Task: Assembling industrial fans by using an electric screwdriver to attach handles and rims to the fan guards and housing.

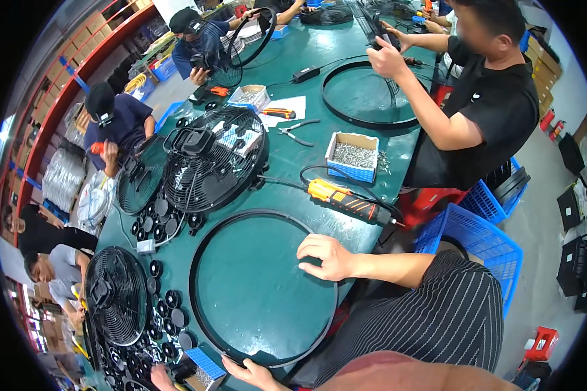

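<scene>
A large black ring (193, 287), like the hoop of a fan guard, lies on the green table in front of me. My right hand (326, 256) is closed over its right rim, fingers curled inward. At the near rim my left hand (251, 374) grips the ring's edge, partly cut off by the picture's lower border. Just past the ring rests an orange and black electric screwdriver (342, 199) with a cable. A black fan (215, 159) with its wire guard lies beyond the ring to the left.
Boxes of small screws stand on the table (293, 153): one (352, 156) beyond the screwdriver, another (205, 371) near my left hand. Pliers (298, 132) lie further off. Round black parts (169, 306) crowd the left. A co-worker (482, 98) holds a wire guard above another ring (372, 94). Blue baskets (482, 241) stand right.
</scene>
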Demonstrator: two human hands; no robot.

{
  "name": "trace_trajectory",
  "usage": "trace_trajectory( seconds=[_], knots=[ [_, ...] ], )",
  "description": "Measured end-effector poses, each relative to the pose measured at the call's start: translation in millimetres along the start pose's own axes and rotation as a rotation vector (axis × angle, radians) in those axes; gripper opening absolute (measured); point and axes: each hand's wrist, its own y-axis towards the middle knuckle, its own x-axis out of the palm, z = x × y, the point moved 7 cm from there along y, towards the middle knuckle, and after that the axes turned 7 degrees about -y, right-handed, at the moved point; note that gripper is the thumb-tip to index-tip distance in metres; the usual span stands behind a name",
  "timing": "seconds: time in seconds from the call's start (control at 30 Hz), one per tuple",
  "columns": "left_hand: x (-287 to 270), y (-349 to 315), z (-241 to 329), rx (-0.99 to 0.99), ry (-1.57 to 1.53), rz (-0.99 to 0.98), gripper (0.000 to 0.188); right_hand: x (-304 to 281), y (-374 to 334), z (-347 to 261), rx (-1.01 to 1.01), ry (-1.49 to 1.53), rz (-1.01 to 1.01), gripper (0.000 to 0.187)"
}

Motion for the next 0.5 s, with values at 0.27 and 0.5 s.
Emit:
trace_trajectory(
  seconds=[0.27, 0.5],
  knots=[
    [3.3, -1.1, -0.7, -0.051, -0.088, -0.098, 0.063, 1.4, 3.6, 1.6, -0.007, 0.008, -0.041, 0.017],
    [2.6, 0.4, 2.5, -0.078, -0.052, -0.092, 0.064, 1.6, 5.8, 0.0, 0.008, 0.000, -0.032, 0.016]
  ],
)
